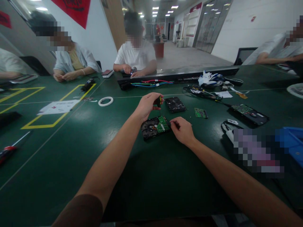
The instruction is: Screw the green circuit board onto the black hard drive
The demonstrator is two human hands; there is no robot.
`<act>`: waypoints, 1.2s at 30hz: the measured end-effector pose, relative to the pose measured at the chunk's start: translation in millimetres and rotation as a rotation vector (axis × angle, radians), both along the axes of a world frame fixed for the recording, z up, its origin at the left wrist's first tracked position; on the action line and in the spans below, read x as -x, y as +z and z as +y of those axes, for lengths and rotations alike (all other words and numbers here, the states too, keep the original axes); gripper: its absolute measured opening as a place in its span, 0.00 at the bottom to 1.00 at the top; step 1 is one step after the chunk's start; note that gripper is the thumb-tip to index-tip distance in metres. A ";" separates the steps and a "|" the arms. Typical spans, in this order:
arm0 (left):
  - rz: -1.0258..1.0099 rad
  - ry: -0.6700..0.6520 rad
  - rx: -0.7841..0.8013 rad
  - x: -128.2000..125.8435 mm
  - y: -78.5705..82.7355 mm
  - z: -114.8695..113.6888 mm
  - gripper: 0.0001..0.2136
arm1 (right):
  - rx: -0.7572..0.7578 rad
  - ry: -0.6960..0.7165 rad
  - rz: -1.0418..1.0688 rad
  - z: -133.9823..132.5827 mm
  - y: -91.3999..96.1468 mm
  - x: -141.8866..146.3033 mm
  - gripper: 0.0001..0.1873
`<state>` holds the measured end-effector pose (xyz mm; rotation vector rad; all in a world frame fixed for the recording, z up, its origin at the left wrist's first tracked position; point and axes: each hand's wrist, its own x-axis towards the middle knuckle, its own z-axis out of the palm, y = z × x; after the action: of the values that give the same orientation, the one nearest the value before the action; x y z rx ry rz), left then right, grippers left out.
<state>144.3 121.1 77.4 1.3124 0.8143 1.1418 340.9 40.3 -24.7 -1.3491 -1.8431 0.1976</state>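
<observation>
A hard drive (155, 126) lies on the green table (146, 176) with its green circuit board facing up. My left hand (148, 105) is closed round the dark handle of a small screwdriver (158, 101), held upright above the drive. My right hand (183, 130) rests at the drive's right edge with its fingers curled and pinched against it.
A second black drive (175, 104) and a loose green board (201, 113) lie just beyond. Another opened drive (249, 113), cables, white gloves (209, 78), a tape roll (105, 101) and a red screwdriver (9, 148) lie around. Several people sit at the far and side edges.
</observation>
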 end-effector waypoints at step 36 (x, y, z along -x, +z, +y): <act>-0.044 -0.068 0.031 1.4 -0.3 2.0 0.12 | 0.015 0.027 -0.026 0.1 0.4 -0.2 0.06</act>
<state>142.9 123.1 77.1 1.2753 0.7473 1.0970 341.1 40.5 -24.3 -1.3432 -1.8855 0.2093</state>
